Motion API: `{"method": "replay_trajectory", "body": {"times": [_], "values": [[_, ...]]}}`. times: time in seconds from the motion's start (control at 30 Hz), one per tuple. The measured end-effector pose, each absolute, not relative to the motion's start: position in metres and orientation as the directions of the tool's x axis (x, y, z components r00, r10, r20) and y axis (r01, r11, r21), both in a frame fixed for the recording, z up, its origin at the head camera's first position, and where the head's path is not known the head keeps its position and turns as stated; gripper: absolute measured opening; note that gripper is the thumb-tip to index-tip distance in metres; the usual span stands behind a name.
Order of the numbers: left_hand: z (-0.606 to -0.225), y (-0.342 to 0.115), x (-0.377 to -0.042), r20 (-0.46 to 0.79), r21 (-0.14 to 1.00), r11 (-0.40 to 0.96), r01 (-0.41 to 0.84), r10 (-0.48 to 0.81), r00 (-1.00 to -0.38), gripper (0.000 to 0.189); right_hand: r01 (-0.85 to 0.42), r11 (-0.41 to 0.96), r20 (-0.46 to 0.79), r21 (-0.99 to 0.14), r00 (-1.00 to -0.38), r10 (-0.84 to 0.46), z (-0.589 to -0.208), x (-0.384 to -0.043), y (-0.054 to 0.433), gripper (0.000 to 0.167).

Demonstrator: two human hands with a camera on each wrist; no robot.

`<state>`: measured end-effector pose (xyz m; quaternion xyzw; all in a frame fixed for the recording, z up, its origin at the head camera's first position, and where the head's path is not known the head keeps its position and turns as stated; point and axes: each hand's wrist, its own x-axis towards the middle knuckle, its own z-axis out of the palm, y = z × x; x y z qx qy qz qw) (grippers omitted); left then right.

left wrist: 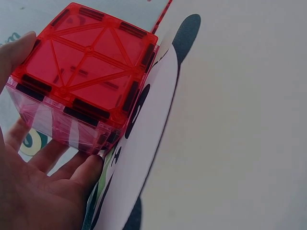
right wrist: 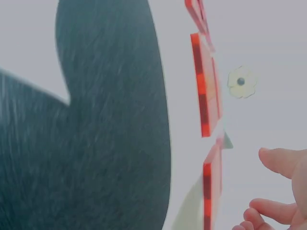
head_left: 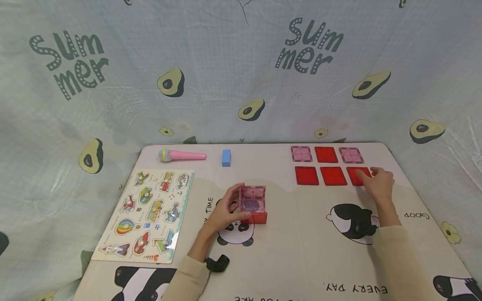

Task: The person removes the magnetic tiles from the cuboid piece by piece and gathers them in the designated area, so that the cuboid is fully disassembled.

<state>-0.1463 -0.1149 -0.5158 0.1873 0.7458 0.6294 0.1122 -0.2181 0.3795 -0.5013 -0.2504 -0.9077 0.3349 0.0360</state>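
**Left hand steadies a tile box as the right hand reaches a red tile**

The red and pink magnetic-tile box sits near the middle of the printed mat, over a panda picture. The left hand grips it, thumb toward the front and fingers round the side. That hold is best kept light: too hard a squeeze could fold the walls, which probably cling by magnets alone.

Well to the right, the right hand is at the near-row, right-end red tile, thumb and fingers apart; contact cannot be told. A pinch on opposite edges would likely lift it cleanly without nudging the red tile beside it.

The head view lays out all six loose tiles in two rows, but leaves unclear whether the box's top is covered. The left wrist view shows what it hides: a whole red face with crossed ribs, dark strips along its edges, and the fingertips against a pink side. The right wrist view shows loose tiles edge-on and a gap between thumb and fingers.
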Motion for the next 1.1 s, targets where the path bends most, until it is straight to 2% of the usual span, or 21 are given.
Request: {"method": "replay_trajectory", "body": {"times": [0.13,0.27,0.47,0.63,1.1], "values": [[-0.516,-0.115,-0.146,0.067,0.98,0.141,0.137,0.42,-0.905,0.086,0.384,0.669,-0.04,-0.636,-0.883,0.468,-0.533,-0.233,0.398,0.082],[-0.517,-0.115,-0.146,0.068,0.98,0.143,0.14,0.419,-0.905,0.086,0.359,0.668,-0.019,-0.652,-0.888,0.459,-0.531,-0.232,0.392,0.084],[-0.517,-0.115,-0.146,0.079,0.979,0.141,0.15,0.418,-0.905,0.087,0.316,0.677,-0.017,-0.665,-0.912,0.409,-0.486,-0.208,0.354,0.082],[-0.518,-0.115,-0.146,0.082,0.978,0.141,0.155,0.422,-0.903,0.087,0.236,0.672,0.018,-0.702,-0.937,0.348,-0.455,-0.191,0.326,0.072],[-0.522,-0.116,-0.149,0.156,0.963,0.137,0.234,0.427,-0.891,0.062,0.094,0.718,0.109,-0.69,-0.967,0.23,-0.439,-0.179,0.292,0.066]]}}
